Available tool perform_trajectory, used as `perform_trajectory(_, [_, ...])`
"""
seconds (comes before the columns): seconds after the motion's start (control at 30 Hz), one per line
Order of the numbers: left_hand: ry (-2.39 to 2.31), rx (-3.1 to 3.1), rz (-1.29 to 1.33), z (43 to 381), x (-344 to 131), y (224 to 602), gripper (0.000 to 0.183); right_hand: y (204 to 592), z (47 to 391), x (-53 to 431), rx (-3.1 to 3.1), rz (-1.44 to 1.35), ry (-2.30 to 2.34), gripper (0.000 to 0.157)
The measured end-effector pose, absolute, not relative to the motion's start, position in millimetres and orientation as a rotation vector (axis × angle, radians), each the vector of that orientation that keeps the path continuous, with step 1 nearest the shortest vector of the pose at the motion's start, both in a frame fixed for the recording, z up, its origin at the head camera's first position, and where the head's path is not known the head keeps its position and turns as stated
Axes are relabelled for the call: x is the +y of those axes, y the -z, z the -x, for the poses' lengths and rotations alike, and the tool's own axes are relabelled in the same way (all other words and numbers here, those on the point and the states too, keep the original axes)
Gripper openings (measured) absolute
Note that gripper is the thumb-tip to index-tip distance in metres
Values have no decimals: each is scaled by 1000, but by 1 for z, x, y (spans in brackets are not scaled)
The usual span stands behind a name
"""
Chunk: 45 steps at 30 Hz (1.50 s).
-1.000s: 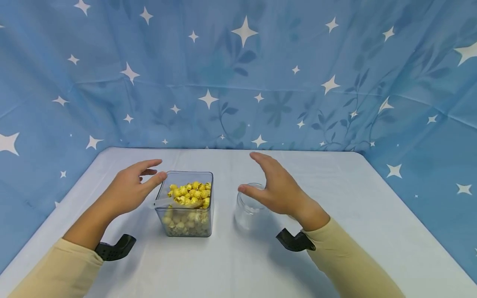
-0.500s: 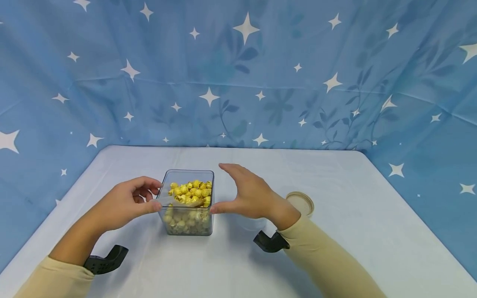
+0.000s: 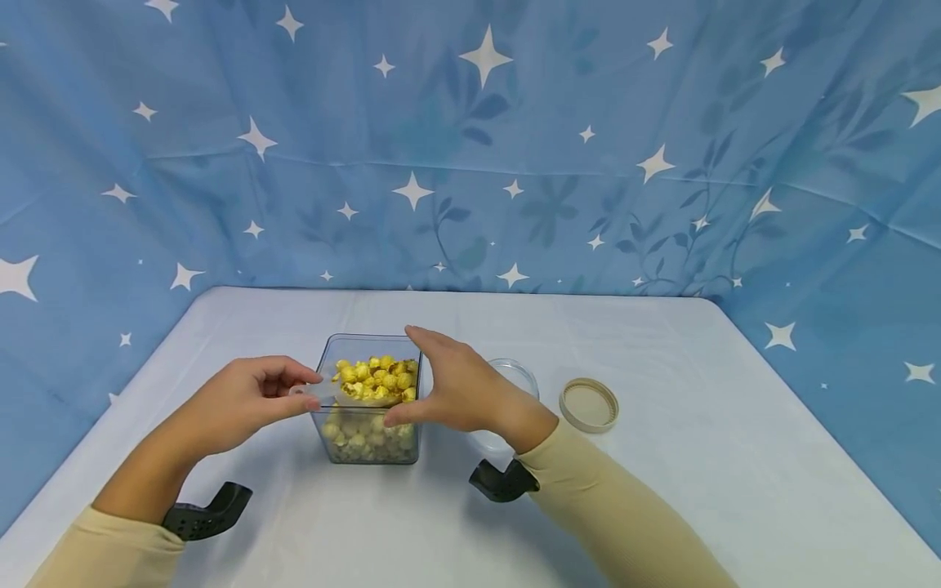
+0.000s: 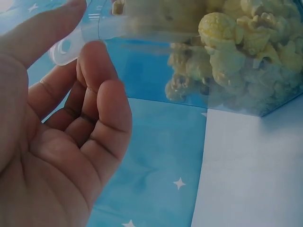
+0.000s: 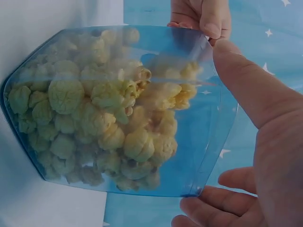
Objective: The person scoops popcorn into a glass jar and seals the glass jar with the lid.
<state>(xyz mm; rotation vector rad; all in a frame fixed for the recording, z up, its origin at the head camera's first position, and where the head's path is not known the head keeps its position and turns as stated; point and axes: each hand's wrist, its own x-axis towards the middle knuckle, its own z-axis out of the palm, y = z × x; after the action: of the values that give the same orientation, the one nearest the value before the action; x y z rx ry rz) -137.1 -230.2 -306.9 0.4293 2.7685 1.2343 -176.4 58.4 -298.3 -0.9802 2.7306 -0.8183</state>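
A clear square plastic box (image 3: 371, 343) with a bluish rim stands left of the table's middle, partly filled with yellow popcorn (image 3: 378, 380). A translucent plastic scoop (image 3: 323, 394) lies across its left rim, bowl end among the popcorn. My left hand (image 3: 238, 404) pinches the handle, whose holed tip (image 4: 65, 48) sticks out beside thumb and index finger in the left wrist view. From the right, my right hand (image 3: 463, 388) spans the box, thumb on the near wall and fingers at the far rim. In the right wrist view the thumb (image 5: 248, 75) overlaps the rim.
A clear round jar (image 3: 518, 374) stands without a lid just right of the box, partly hidden by the right hand and wrist. Farther right a round beige lid (image 3: 588, 406) lies on the white tablecloth (image 3: 735, 457). A blue star-patterned curtain (image 3: 470, 147) hangs behind.
My right hand has moved left from over the jar to the box, uncovering the lid. My left hand has lowered and taken hold of the scoop's handle.
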Motion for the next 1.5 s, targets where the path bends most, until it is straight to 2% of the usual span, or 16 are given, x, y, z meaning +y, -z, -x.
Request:
perform_trajectory(0.33, [-1155, 2830, -382, 144, -227, 299, 41, 301, 177, 59, 2717, 961, 841, 106])
perform_trajectory(0.83, [-1316, 2695, -287, 166, -233, 302, 44, 301, 176, 58, 2715, 960, 858, 105])
perform_trajectory(1.5, [-1488, 2541, -326, 173, -241, 310, 39, 302, 175, 59, 2726, 950, 832, 107])
